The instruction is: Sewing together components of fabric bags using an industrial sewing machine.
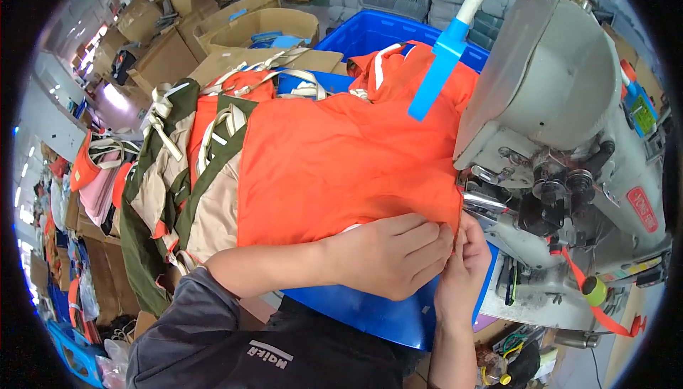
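A wide orange fabric piece (341,161) lies spread in front of me, its right edge against the sewing machine (541,83). My left hand (395,254) comes across from the left, its fingers closed on the fabric's near right corner. My right hand (466,257) meets it there, thumb and fingers pinching the same edge just below the machine's metal guide (485,202). Parts of the fingertips and the held edge are hidden behind the knuckles. Beneath both hands shows a blue board (398,318).
Green and beige garments with cream straps (181,182) are heaped at the left. Behind the fabric stands a blue crate (388,29), with cardboard boxes (260,26) beside it. A white hose with a blue strip (434,69) hangs over the fabric. An orange ribbon (580,275) hangs at the right.
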A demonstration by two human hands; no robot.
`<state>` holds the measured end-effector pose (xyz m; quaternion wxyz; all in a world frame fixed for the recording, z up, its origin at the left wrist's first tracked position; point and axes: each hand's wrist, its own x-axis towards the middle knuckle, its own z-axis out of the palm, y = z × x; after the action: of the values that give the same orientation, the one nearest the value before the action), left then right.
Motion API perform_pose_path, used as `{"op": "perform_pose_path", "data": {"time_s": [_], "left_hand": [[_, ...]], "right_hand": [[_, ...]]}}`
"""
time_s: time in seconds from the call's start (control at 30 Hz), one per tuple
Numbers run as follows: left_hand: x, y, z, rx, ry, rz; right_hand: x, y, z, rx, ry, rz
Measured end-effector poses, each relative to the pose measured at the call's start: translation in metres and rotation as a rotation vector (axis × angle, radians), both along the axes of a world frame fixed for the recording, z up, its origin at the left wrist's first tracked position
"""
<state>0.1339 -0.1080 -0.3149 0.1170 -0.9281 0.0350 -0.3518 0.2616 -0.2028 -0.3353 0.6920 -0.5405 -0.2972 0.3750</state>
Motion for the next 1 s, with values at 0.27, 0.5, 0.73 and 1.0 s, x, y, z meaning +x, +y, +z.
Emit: {"op": "perform_pose_path", "data": {"time_s": [0.27, 0.5, 0.73, 1.0], "left_hand": [[0.006, 0.015, 0.001, -0.034, 0.051, -0.018], [0.009, 0.019, -0.001, -0.04, 0.008, -0.033], [0.018, 0.04, 0.004, -0.177, 0.066, -0.104], [0.025, 0.043, 0.005, -0.247, 0.005, -0.081]], "right_hand": [[0.003, 0.003, 0.006, -0.019, -0.005, 0.001], [0.011, -0.009, 0.002, -0.031, -0.049, 0.099], [0.012, 0.005, 0.006, -0.075, -0.067, 0.058], [0.017, 0.01, 0.008, -0.087, -0.126, -0.028]]}}
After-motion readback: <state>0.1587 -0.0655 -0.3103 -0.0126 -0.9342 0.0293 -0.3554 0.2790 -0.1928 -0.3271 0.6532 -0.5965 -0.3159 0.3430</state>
